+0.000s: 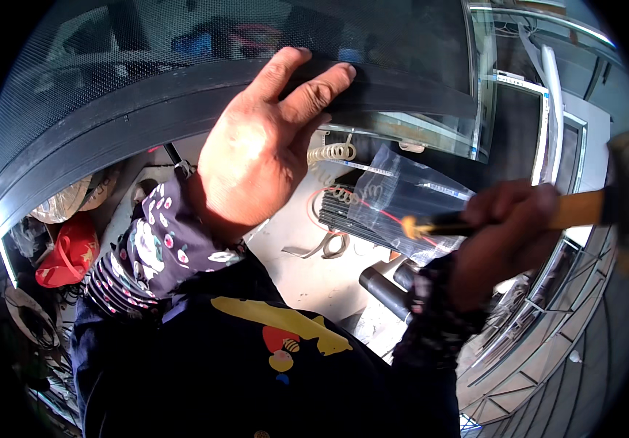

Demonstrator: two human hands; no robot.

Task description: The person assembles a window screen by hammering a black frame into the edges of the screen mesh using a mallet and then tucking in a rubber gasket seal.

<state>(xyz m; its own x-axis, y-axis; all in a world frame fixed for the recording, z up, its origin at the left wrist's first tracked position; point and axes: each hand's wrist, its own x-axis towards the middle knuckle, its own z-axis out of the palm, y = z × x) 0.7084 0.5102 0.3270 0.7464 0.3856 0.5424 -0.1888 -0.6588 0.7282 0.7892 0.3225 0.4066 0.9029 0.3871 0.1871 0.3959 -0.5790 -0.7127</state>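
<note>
Mesh screen: From where I stand, the dark mesh screen (132, 55) spans the upper left of the view, its dark frame (146, 109) bowing toward the person.
Left hand: The left hand (256, 150) lies over that frame, fingers spread and fingertips near the mesh edge. It is not clenched round anything that I can see; how hard it presses, I cannot tell.
Right hand: The right hand (504, 226) is curled firmly round what looks like a hammer (581, 209), well apart from the screen. The head end, at the far right, is blurred.
Step in hand: I judge it to be steadying the frame with one hand while the other has the hammer ready.
Next move: To my eye, a strike would call for bringing the hammer over to the frame, the left fingers clear of its path and the screen held from slipping.
Below the frame: A clear plastic sheet (409, 201), a pale coiled hose (333, 152) and a dark cylinder (384, 292) lie lower down, between the forearms or near the right one.
Far left: A red bag-like thing (68, 252) sits beyond the left sleeve (157, 244).
</note>
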